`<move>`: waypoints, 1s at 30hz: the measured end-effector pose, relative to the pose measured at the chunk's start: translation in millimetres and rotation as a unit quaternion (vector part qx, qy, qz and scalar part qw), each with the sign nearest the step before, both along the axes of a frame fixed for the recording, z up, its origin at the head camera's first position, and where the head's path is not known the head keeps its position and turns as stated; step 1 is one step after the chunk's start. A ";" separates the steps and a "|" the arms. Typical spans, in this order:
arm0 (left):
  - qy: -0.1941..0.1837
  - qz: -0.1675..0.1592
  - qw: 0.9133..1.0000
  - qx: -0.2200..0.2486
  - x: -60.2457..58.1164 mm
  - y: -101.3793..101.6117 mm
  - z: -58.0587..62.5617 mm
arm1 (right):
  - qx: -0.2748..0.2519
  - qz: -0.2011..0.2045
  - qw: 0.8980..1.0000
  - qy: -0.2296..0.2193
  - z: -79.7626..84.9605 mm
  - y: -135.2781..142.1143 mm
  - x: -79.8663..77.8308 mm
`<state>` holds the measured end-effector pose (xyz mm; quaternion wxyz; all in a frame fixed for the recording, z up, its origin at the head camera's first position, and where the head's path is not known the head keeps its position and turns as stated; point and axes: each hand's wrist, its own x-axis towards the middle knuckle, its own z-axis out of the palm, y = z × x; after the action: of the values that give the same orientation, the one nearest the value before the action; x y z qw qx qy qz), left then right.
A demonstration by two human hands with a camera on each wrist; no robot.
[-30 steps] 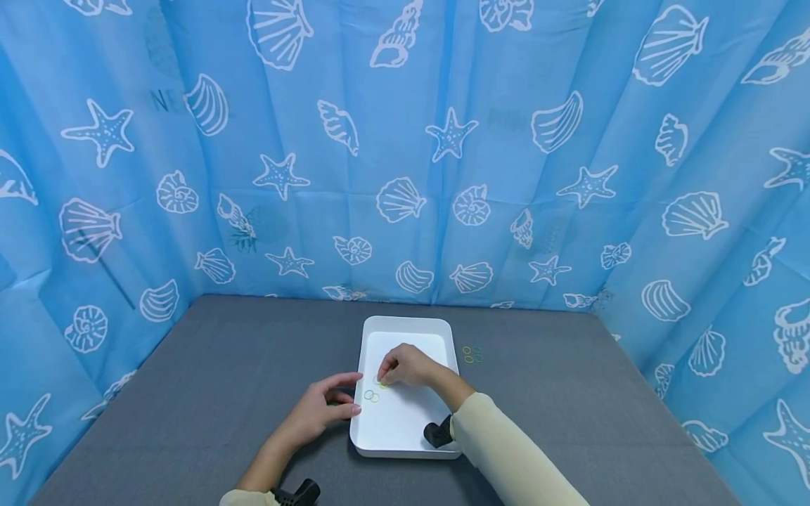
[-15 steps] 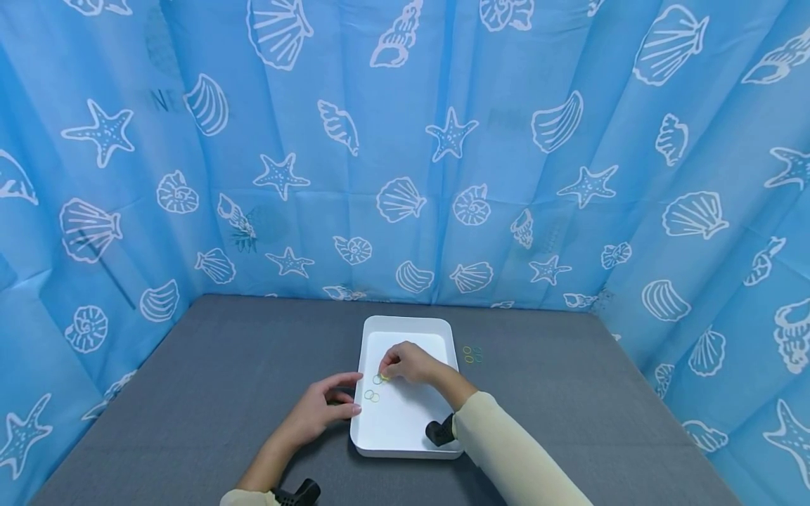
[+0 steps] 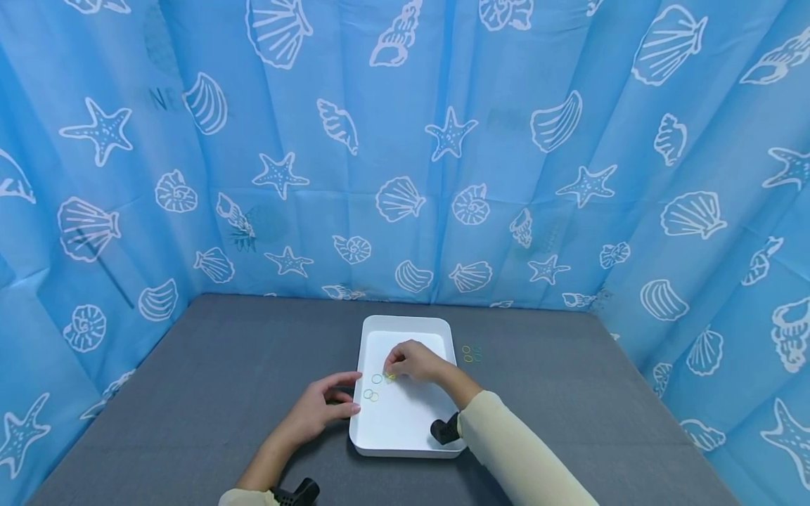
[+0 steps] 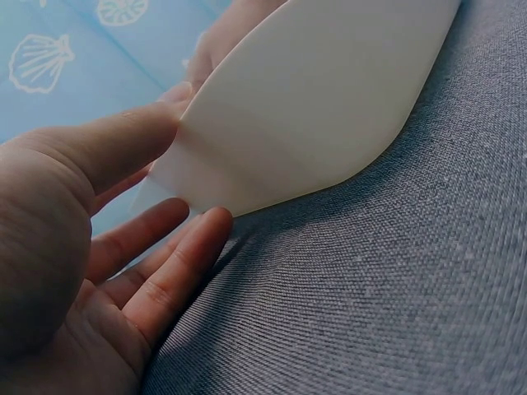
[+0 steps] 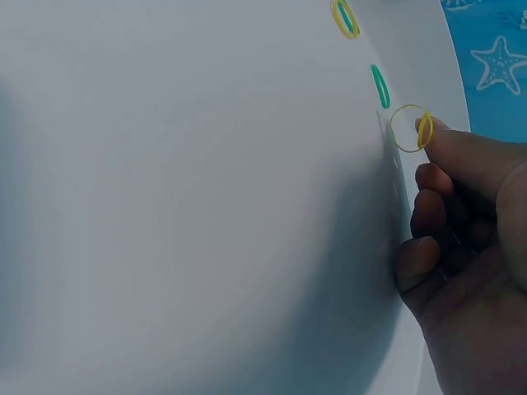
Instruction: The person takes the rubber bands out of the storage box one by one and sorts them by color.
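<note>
A shallow white tray (image 3: 411,425) lies on the grey table. My left hand (image 3: 314,410) rests at its left side, fingers extended; in the left wrist view the thumb touches the rim and other fingertips lie against the outer wall (image 4: 305,123). Over the tray floor my right hand (image 3: 414,360) pinches a thin yellow rubber band (image 5: 424,132) between thumb and index finger, its other fingers curled. Close by its fingertips lies a green rubber band (image 5: 380,86). Farther along, a yellow band (image 5: 335,18) and a green one overlap on the tray floor.
Right of the tray, several small bands lie on the cloth, yellow ones (image 3: 466,349) beside green ones (image 3: 477,358). A blue curtain (image 3: 405,154) with white shells and starfish hangs behind the table and along its sides.
My right hand has shifted slightly right with the yellow band, away from the green one, which now shows as a whole loop. My left hand has stayed at the tray's side.
</note>
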<state>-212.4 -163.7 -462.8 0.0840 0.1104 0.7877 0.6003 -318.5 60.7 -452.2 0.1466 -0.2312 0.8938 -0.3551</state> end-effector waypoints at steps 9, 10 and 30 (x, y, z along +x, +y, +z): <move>-0.002 0.003 1.000 -0.005 -9.1 -2.1 -15.3 | 0.000 -0.009 0.990 0.137 3.1 -1.1 0.5; -0.001 0.004 1.000 -0.006 -10.3 -2.5 -17.8 | 0.003 -0.007 0.988 0.155 3.1 -1.3 0.4; 0.001 0.000 1.000 -0.005 -12.6 -5.1 -24.1 | 0.004 -0.032 0.987 0.160 2.0 2.8 -0.9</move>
<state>-225.0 -168.7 -486.9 0.0840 0.1107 0.7906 0.5963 -319.5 63.6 -450.2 -0.0084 -0.2559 0.9142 -0.3140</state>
